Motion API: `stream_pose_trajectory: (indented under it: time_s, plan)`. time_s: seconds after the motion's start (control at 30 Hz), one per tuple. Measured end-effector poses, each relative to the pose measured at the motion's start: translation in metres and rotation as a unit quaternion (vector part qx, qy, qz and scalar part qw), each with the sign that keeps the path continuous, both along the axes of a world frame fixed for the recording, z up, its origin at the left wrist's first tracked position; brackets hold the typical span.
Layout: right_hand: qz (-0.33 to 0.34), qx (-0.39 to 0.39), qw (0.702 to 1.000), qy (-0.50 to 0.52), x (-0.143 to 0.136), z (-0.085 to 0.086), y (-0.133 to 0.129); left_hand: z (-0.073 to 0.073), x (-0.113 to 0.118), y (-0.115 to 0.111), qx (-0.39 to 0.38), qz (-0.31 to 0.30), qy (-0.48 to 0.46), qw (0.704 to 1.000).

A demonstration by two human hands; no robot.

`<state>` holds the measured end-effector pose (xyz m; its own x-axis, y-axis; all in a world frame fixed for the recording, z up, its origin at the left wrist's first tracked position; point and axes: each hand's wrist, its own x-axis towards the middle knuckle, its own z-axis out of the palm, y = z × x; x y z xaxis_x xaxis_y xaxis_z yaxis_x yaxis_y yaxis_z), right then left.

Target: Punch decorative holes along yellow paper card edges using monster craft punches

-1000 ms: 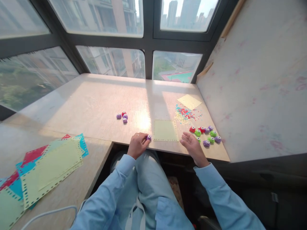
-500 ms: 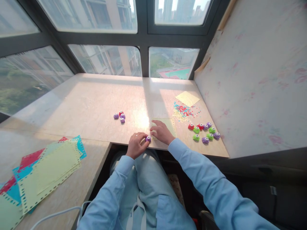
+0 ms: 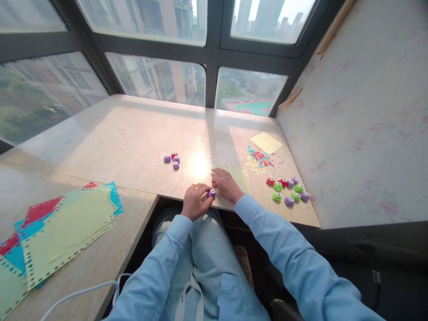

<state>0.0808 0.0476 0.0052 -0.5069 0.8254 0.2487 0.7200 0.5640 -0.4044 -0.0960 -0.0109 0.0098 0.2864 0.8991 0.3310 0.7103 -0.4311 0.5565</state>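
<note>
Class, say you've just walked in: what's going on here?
Someone sits at a window-side table. Their left hand holds a small purple piece at the table's edge, while their right hand is over a pale green sheet. Colourful bits lie scattered beyond, and sheets with edge holes overlap at the left.

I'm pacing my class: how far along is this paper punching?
Looks done: the pile of colored sheets, edges punched. In hand: the left hand grips a purple craft punch by the pale green sheet, whose far and right edges show holes; the right hand covers part of it. Possibly left: the small yellow sheet, without visible holes.
</note>
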Motion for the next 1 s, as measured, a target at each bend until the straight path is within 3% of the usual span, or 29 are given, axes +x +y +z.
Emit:
stream_pose_trajectory:
  time_s: [0.13, 0.23, 0.3, 0.37, 0.47, 0.57, 0.83, 1.0]
  plan:
    - [-0.044, -0.032, 0.994, 0.097, 0.003, 0.005, -0.005, 0.001, 0.000, -0.001, 0.002, 0.003, -0.004, 1.000]
    - [-0.113, -0.125, 0.953, 0.253, 0.014, 0.015, -0.012, 0.001, 0.001, -0.001, 0.002, 0.004, -0.006, 1.000]
    - [-0.155, -0.239, 0.878, 0.385, 0.025, 0.024, -0.017, -0.001, 0.001, -0.001, 0.004, 0.004, -0.007, 1.000]
    - [-0.172, -0.353, 0.768, 0.507, 0.039, 0.033, -0.022, -0.002, 0.000, -0.001, 0.010, 0.005, -0.007, 1.000]
    - [-0.175, -0.451, 0.616, 0.622, 0.058, 0.043, -0.029, -0.005, 0.000, 0.000, 0.023, 0.009, -0.010, 1.000]
    - [-0.177, -0.489, 0.527, 0.672, 0.071, 0.048, -0.036, -0.006, 0.000, 0.000, 0.030, 0.008, -0.012, 0.999]
    - [-0.139, -0.501, 0.427, 0.740, 0.077, 0.054, -0.053, -0.003, -0.001, 0.000, 0.017, 0.003, 0.002, 1.000]
    - [-0.148, -0.500, 0.421, 0.742, 0.080, 0.057, -0.057, -0.004, -0.001, 0.000, 0.018, 0.005, 0.004, 1.000]
